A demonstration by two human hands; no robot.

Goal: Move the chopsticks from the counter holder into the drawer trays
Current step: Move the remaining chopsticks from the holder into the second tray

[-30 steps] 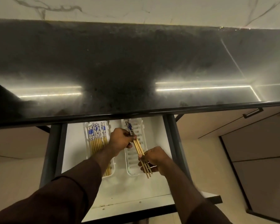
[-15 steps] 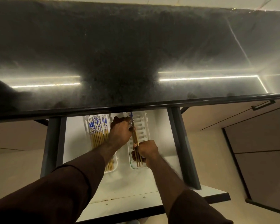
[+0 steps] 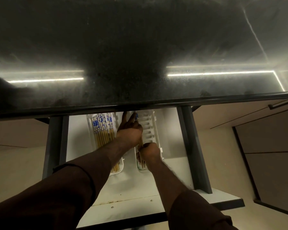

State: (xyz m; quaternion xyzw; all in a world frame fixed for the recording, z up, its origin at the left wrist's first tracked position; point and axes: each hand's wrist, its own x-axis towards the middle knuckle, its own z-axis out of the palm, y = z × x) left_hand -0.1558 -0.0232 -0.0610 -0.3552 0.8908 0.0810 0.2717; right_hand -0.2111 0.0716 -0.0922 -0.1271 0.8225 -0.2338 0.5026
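Head view: counter edge [image 3: 140,105] overhangs both trays' [image 3: 150,130] far ends.

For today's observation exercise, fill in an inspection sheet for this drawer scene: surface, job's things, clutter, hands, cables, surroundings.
Surface: dark glossy countertop, bare where visible; white open drawer below it.
Job's things: left tray full of blue-patterned chopsticks; right tray mostly bare; a small bundle of chopsticks over it.
Clutter: nothing seen.
Hands: left hand and right hand both grip the bundle.
Cables: nothing seen.
Surroundings: beige cabinet doors, one cabinet handle at right.
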